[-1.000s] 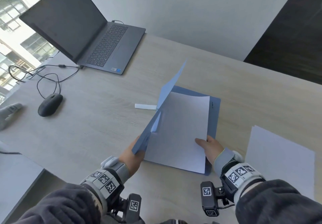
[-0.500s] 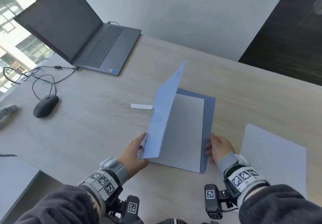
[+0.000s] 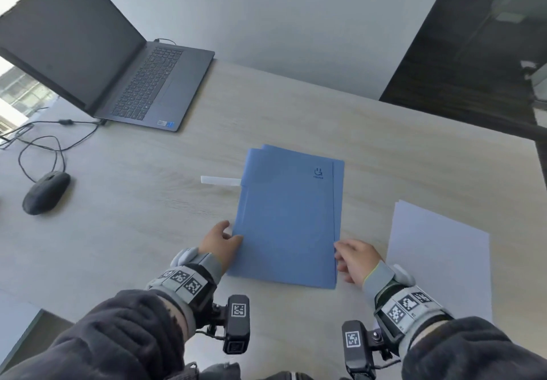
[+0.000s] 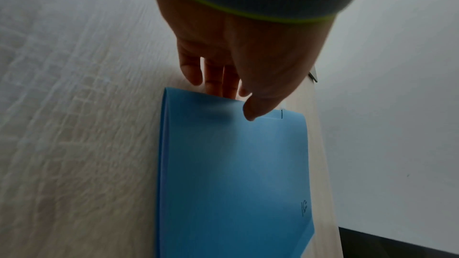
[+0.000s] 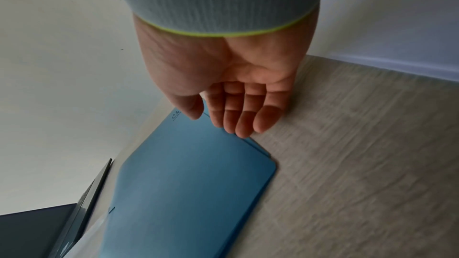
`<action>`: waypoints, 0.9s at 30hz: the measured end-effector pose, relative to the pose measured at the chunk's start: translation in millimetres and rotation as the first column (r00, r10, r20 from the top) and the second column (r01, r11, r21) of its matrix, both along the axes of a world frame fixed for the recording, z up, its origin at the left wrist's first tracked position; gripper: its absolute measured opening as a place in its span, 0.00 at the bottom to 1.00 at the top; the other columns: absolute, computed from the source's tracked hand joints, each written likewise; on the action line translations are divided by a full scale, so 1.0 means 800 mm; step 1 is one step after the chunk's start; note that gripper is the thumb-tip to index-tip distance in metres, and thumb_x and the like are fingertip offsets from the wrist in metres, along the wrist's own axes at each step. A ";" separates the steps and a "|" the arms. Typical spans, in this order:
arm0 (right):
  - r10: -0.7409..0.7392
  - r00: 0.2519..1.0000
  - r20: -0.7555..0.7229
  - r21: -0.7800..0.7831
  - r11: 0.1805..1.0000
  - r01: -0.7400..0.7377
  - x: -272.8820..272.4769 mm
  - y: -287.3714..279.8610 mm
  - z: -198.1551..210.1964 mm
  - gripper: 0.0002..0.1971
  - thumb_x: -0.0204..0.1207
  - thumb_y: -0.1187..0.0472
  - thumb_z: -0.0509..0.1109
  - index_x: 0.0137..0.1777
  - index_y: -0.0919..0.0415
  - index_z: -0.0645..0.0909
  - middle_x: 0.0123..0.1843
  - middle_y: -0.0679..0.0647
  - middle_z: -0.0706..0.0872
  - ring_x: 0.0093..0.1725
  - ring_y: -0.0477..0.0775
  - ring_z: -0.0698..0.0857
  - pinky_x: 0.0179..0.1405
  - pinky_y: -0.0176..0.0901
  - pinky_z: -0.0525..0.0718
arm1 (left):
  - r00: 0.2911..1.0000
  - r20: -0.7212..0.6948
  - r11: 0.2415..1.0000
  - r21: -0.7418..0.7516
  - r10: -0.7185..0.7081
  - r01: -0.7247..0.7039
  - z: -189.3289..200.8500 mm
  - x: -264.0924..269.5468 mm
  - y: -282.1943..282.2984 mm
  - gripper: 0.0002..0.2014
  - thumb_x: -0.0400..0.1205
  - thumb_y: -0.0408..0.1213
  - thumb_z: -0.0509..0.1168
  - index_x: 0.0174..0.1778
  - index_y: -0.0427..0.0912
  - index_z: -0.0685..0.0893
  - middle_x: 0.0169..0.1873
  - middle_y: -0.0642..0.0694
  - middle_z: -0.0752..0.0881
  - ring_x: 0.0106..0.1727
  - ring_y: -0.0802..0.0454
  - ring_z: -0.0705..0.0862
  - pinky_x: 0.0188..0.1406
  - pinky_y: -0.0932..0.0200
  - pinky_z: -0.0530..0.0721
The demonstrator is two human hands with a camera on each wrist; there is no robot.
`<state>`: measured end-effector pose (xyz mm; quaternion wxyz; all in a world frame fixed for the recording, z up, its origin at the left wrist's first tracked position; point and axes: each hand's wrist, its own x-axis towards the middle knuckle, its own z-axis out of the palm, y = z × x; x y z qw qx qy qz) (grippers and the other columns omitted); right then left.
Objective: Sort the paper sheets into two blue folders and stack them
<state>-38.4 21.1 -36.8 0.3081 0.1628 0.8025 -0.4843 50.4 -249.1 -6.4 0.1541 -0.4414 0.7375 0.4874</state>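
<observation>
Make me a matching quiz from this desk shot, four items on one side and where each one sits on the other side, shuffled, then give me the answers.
Things:
1. laptop
2. mouse
3. blue folder
4. paper sheets

Places:
A. near right side of the desk, beside the right hand
B. centre of the desk, closed, between the two hands
C. far left corner, lid open
D. left edge, cable trailing from it

Pairs: 1-C, 2-D, 3-B, 4-A
</observation>
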 end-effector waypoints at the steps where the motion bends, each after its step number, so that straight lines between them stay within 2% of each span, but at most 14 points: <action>1: 0.009 1.000 0.008 -0.010 1.000 -0.009 0.003 -0.001 0.004 0.07 0.77 0.56 0.67 0.42 0.53 0.85 0.38 0.55 0.84 0.32 0.54 0.80 0.26 0.41 0.77 | 1.000 0.007 1.000 0.020 0.003 -0.003 -0.001 -0.002 -0.001 0.25 0.77 0.43 0.67 0.73 0.47 0.78 0.50 0.48 0.88 0.54 0.44 0.87 0.58 0.53 0.81; 3: 0.009 1.000 0.008 -0.035 0.999 -0.009 0.006 -0.002 0.007 0.06 0.77 0.57 0.67 0.46 0.56 0.86 0.38 0.55 0.82 0.33 0.53 0.80 0.24 0.40 0.77 | 1.000 -0.001 0.997 0.073 0.011 -0.011 -0.007 -0.002 -0.005 0.18 0.73 0.44 0.68 0.60 0.49 0.86 0.45 0.48 0.91 0.49 0.45 0.90 0.59 0.46 0.87; 5: 0.012 0.999 -0.039 -0.018 1.000 -0.013 0.007 -0.002 0.010 0.07 0.77 0.58 0.68 0.51 0.57 0.85 0.38 0.54 0.83 0.32 0.52 0.81 0.25 0.42 0.79 | 0.999 -0.003 0.989 0.139 0.043 -0.042 -0.028 -0.001 -0.014 0.14 0.67 0.43 0.69 0.48 0.51 0.87 0.44 0.47 0.92 0.47 0.43 0.91 0.57 0.39 0.88; 7: 0.007 0.996 -0.093 0.031 1.000 -0.004 0.005 0.001 0.008 0.07 0.75 0.56 0.69 0.52 0.52 0.83 0.39 0.51 0.84 0.33 0.51 0.82 0.30 0.46 0.84 | 0.997 0.001 0.979 0.188 0.075 -0.074 -0.063 0.002 -0.026 0.14 0.61 0.43 0.68 0.43 0.53 0.85 0.44 0.44 0.92 0.48 0.38 0.91 0.55 0.33 0.88; 9: -0.029 0.995 -0.098 0.003 1.000 0.029 0.003 0.002 0.009 0.10 0.75 0.54 0.70 0.55 0.51 0.81 0.42 0.48 0.86 0.35 0.52 0.84 0.31 0.46 0.85 | 0.996 0.002 0.968 0.235 0.090 -0.088 -0.074 0.006 -0.029 0.15 0.61 0.41 0.68 0.44 0.54 0.84 0.47 0.39 0.92 0.49 0.35 0.91 0.54 0.30 0.88; 12: -0.061 0.997 -0.049 -0.108 0.993 0.056 0.001 -0.003 0.011 0.20 0.70 0.49 0.72 0.60 0.54 0.81 0.52 0.50 0.89 0.44 0.55 0.88 0.38 0.50 0.87 | 0.986 -0.034 0.939 0.313 0.164 -0.146 -0.030 0.008 -0.012 0.09 0.75 0.30 0.66 0.47 0.47 0.83 0.49 0.35 0.90 0.50 0.34 0.89 0.58 0.28 0.85; 13: -0.080 0.997 -0.013 -0.166 0.983 0.076 0.001 -0.005 0.011 0.19 0.71 0.50 0.72 0.60 0.56 0.82 0.52 0.52 0.90 0.46 0.56 0.89 0.42 0.51 0.87 | 0.980 -0.033 0.920 0.352 0.196 -0.172 -0.024 0.010 -0.009 0.09 0.79 0.26 0.63 0.47 0.45 0.83 0.48 0.34 0.89 0.49 0.35 0.87 0.60 0.28 0.84; 15: -0.098 0.991 0.087 -0.304 0.945 0.120 0.005 -0.014 0.020 0.09 0.78 0.61 0.68 0.57 0.58 0.84 0.49 0.55 0.92 0.46 0.58 0.91 0.41 0.49 0.86 | 0.980 -0.014 0.900 0.399 0.198 -0.176 -0.023 0.015 -0.010 0.11 0.82 0.23 0.60 0.49 0.42 0.83 0.47 0.33 0.88 0.48 0.36 0.86 0.61 0.28 0.83; 17: -0.089 0.985 0.146 -0.375 0.917 0.139 0.009 -0.018 0.024 0.11 0.80 0.69 0.64 0.55 0.56 0.85 0.48 0.56 0.93 0.47 0.60 0.91 0.40 0.50 0.87 | 0.991 0.007 0.913 0.388 0.134 -0.127 -0.021 0.017 -0.011 0.10 0.82 0.23 0.61 0.50 0.41 0.83 0.46 0.33 0.88 0.47 0.37 0.86 0.60 0.30 0.83; 20: -0.102 0.989 0.105 -0.375 0.917 0.134 0.009 -0.023 0.022 0.17 0.78 0.75 0.61 0.57 0.57 0.84 0.51 0.59 0.91 0.47 0.63 0.90 0.43 0.54 0.88 | 0.999 0.024 0.955 0.295 -0.044 0.035 -0.016 0.013 -0.018 0.06 0.80 0.29 0.65 0.49 0.43 0.82 0.42 0.39 0.88 0.42 0.41 0.86 0.48 0.41 0.88; 22: -0.109 0.992 0.065 -0.371 0.920 0.125 0.006 -0.024 0.019 0.17 0.78 0.77 0.60 0.57 0.58 0.83 0.51 0.61 0.91 0.43 0.60 0.90 0.39 0.52 0.88 | 0.987 0.020 0.983 0.100 -0.157 0.154 -0.010 0.006 -0.027 0.04 0.77 0.34 0.68 0.46 0.46 0.83 0.39 0.44 0.86 0.37 0.45 0.84 0.36 0.55 0.85; 23: -0.108 0.993 0.044 -0.374 0.920 0.117 0.004 -0.025 0.021 0.18 0.78 0.78 0.59 0.56 0.58 0.83 0.50 0.61 0.90 0.41 0.59 0.91 0.37 0.51 0.88 | 0.982 -0.005 0.982 -0.025 -0.190 0.190 -0.005 0.002 -0.034 0.04 0.76 0.36 0.69 0.46 0.47 0.84 0.37 0.46 0.85 0.35 0.46 0.83 0.34 0.58 0.81; 25: -0.089 0.996 0.009 -0.369 0.926 0.086 0.001 -0.018 0.020 0.18 0.79 0.78 0.59 0.54 0.57 0.83 0.49 0.60 0.91 0.40 0.56 0.91 0.37 0.50 0.88 | 0.967 -0.074 0.939 -0.268 -0.243 0.216 0.003 -0.009 -0.045 0.06 0.75 0.39 0.70 0.47 0.49 0.84 0.38 0.49 0.81 0.41 0.45 0.83 0.39 0.56 0.78; 27: -0.062 0.998 -0.012 -0.379 0.924 0.053 0.001 -0.014 0.021 0.18 0.79 0.78 0.60 0.55 0.56 0.85 0.52 0.60 0.92 0.44 0.58 0.92 0.42 0.53 0.87 | 0.932 -0.074 0.834 -0.476 -0.354 0.279 0.012 -0.020 -0.055 0.14 0.75 0.46 0.70 0.56 0.53 0.83 0.52 0.51 0.80 0.58 0.45 0.81 0.54 0.53 0.77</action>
